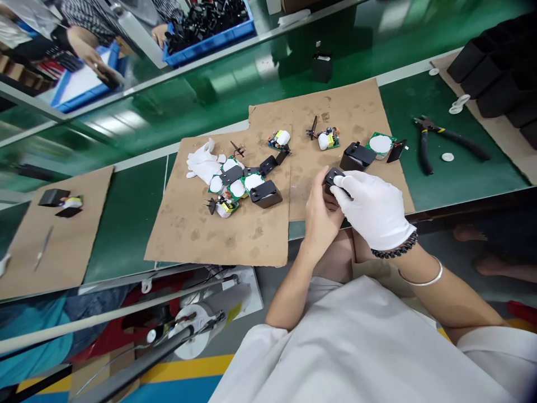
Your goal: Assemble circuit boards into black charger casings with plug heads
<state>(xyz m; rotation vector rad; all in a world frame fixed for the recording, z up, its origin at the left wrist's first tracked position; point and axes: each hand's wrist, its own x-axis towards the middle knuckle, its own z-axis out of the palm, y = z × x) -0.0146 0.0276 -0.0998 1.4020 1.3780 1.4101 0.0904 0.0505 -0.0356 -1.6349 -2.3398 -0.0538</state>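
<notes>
My bare left hand (321,210) is wrapped round a small black power adapter case (331,178) at the table's front edge. From the right, my white-gloved right hand (371,207) pinches the same case, thumb and fingertips on its top. The glove hides part of it. Just beyond my hands a black adapter case (356,157) lies on the cardboard, beside a green circuit board with a white round pad (381,144). Left of my hands, another black case (265,194) lies by a cluster of circuit boards with white pads (237,188).
Cutting pliers (434,137) lie open on the green table at right, near a white disc (447,157). Black boxes (503,70) stand at far right. A crumpled white glove (203,162) rests on the cardboard (188,235). Across the bench, a person's hand (159,34) is by a blue bin (210,42).
</notes>
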